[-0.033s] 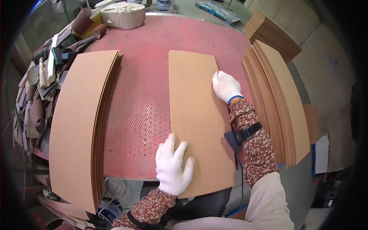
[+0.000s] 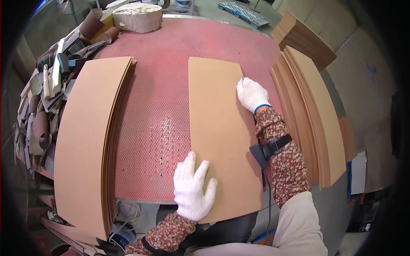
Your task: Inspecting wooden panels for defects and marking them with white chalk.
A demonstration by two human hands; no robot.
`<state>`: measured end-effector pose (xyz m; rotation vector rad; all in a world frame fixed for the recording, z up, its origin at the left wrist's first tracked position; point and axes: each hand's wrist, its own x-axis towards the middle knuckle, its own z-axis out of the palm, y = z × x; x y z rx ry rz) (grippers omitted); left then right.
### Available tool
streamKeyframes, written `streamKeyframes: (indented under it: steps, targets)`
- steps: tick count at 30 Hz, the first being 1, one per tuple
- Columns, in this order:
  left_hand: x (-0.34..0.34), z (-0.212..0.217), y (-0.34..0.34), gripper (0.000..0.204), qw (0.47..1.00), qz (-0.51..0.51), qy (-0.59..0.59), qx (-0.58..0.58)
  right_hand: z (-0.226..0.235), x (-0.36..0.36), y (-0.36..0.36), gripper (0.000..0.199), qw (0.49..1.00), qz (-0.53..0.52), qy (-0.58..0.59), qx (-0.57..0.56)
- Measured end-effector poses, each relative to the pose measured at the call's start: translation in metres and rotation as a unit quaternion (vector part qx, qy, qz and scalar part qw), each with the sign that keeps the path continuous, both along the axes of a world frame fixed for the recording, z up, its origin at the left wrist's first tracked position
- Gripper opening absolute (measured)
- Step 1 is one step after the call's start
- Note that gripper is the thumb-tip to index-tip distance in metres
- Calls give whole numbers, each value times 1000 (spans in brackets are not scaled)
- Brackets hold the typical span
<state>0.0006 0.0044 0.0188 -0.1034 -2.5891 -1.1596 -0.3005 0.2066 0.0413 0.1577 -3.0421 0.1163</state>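
A long, light-brown wood panel lies lengthwise in front of me on a red mesh-textured table top. My left hand, in a white knit glove, rests across the panel's near left edge with its fingers spread. At the far right edge of the panel is my right hand, gloved too and closed in a pinch. A tiny tip shows at its fingers, but what it holds is hidden. A dark device is strapped round my right forearm, with a cable hanging from it.
Stacks of similar panels stand at the left and right. Sandpaper rolls and scraps crowd the far left. A round whitish block sits at the back. Beyond the table are a blue pallet and another panel stack.
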Motion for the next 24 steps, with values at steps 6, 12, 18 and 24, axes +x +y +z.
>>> streamKeyframes:
  steps: [6, 12, 18, 24]
  targets:
    - [1, 5, -4, 60, 1000, -11, -23, 8, 1, -67, -9, 45, 999, -20, -26, -4]
    - [1, 7, -6, 60, 1000, -5, -20, 5, -4, -125, -9, 45, 999, -10, -40, -15]
    - [1, 17, -2, 56, 999, -17, -31, 19, -36, -196, 38, 44, 983, 117, -62, 127]
    - [6, 10, -6, 56, 1000, 0, -17, 6, -11, -141, -11, 43, 997, 17, -78, 3]
